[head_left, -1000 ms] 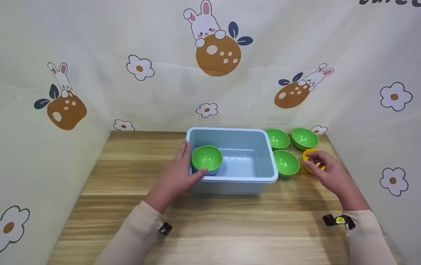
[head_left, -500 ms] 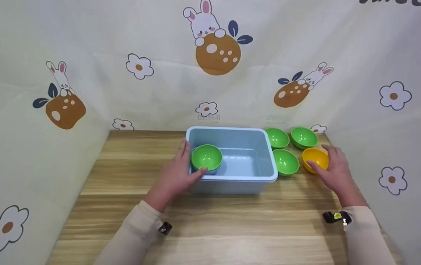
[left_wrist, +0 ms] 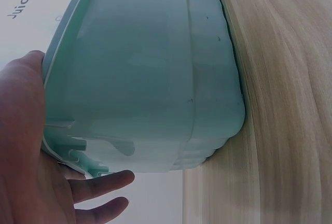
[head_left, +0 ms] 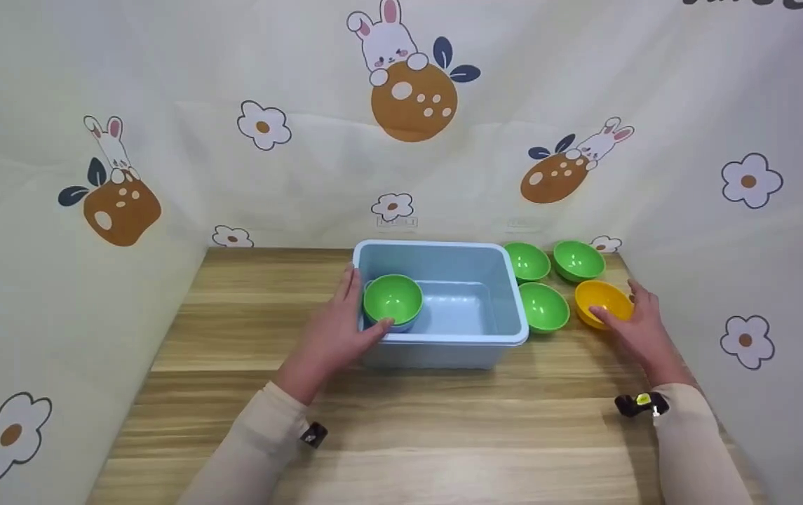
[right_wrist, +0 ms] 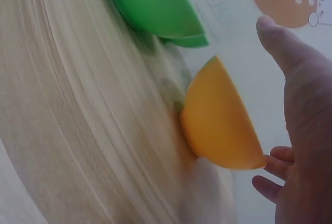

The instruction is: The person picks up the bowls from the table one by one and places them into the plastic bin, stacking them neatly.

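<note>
My left hand (head_left: pixel 327 337) rests at the left front corner of a light blue plastic bin (head_left: pixel 443 355). Its thumb lies over the front rim and its fingers stretch along the left side; the left wrist view shows two fingers (left_wrist: pixel 101 186) straight and off the wall. Inside the bin, a green bowl (head_left: pixel 393 298) sits on a blue bowl (head_left: pixel 406 327) that is mostly hidden. At the right, my right hand (head_left: pixel 645 333) is spread beside a yellow bowl (head_left: pixel 601 298), thumb overlapping its front and fingers near its right rim. The bowl stands upright on the table.
Three green bowls stand right of the bin: one behind (head_left: pixel 529 261), one in front (head_left: pixel 543 308), one at the back right (head_left: pixel 578 260). The wooden table (head_left: pixel 457 435) is bounded by a printed cloth (head_left: pixel 303 189) behind and at both sides.
My right hand has moved from over the yellow bowl to its right side, and its fingers have spread, uncovering the bowl. The left hand keeps its place on the bin.
</note>
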